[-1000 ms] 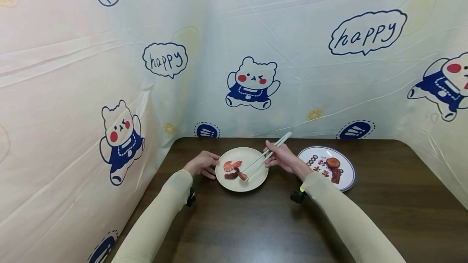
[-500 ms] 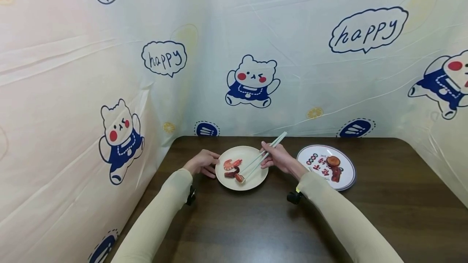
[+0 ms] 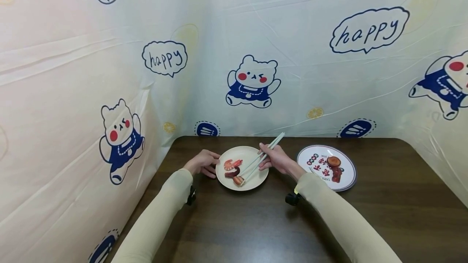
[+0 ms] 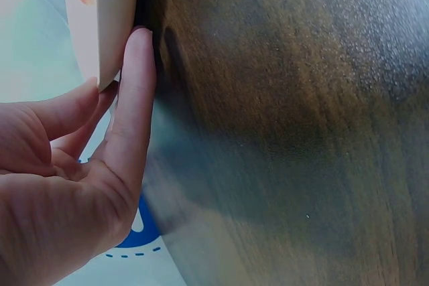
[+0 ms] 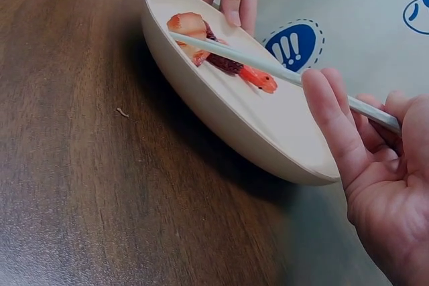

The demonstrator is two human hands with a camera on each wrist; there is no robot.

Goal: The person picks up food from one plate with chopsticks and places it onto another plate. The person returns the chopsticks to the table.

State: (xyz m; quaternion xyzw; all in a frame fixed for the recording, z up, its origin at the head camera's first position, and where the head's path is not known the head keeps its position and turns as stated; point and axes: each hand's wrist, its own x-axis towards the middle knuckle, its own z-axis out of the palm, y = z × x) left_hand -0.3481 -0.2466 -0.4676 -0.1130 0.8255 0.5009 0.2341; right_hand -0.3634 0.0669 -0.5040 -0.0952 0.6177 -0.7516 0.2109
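My left hand [image 3: 202, 161] pinches the left rim of a cream round plate [image 3: 243, 150], thumb on top and fingers beneath, as the left wrist view [image 4: 117, 5] shows. A pair of pale green chopsticks [image 3: 276, 139] is held in my right hand [image 3: 278, 160], over the plate's right side. Their tips are at a reddish-brown food piece [image 3: 238, 180] near the front of the plate; whether they grip it I cannot tell. Behind that piece lie a dark red curved piece [image 3: 232, 173] and an orange-red shrimp [image 3: 232, 165].
To the right, a white blue-rimmed oval plate or card [image 3: 312, 169], printed with red characters and food pictures, lies on the dark wooden table [image 3: 256, 226]. A patterned curtain [image 3: 296, 72] hangs along the table's back and sides. Each wrist wears a small black camera [image 3: 292, 199].
My right hand and the chopsticks have shifted slightly left. The reddish-brown piece has moved left and turned at the chopstick tips. The left hand stays on the rim.
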